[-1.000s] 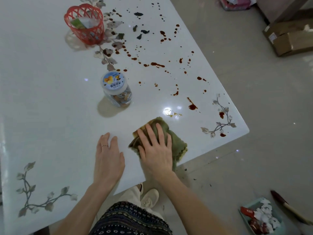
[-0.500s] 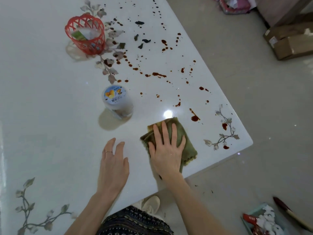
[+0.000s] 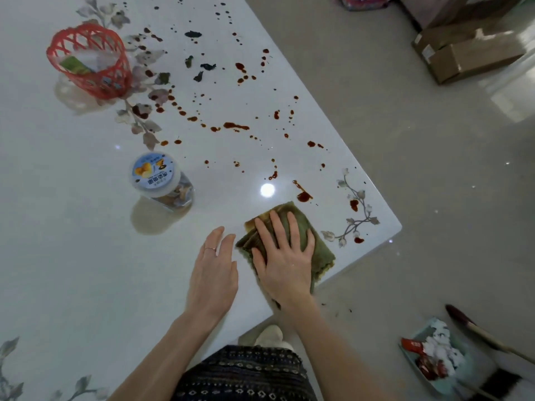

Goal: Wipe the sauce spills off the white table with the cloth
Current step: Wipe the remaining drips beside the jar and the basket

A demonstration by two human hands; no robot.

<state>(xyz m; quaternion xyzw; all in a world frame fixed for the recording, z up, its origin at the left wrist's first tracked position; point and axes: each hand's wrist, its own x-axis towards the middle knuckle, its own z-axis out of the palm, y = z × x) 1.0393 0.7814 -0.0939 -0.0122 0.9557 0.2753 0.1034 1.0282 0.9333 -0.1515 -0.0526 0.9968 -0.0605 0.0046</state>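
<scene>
The red basket [image 3: 86,62] and the lidded jar [image 3: 157,180] stand on the white table [image 3: 72,256], left of the main spill field, both untouched. The left hand [image 3: 212,273] lies flat on bare table, fingers straight and relaxed, grasping nothing, just beside the cloth's left edge. The folded green cloth [image 3: 324,254] lies near the table's near right corner, under the right hand [image 3: 285,261], whose palm and straight fingers press it flat without gripping.

The sauce spills [image 3: 304,195] are mostly unwiped. The nearest blot sits just beyond the cloth's far edge, others mark the floral print at the corner, and a long scatter runs toward the basket.

Assessment: early stage. Recommended practice is even palm pressure, a forward stroke over the nearest blot, strokes near the edge drawn inward so sauce stays off the floor, and refolding to a clean face once the cloth is soiled.
</scene>
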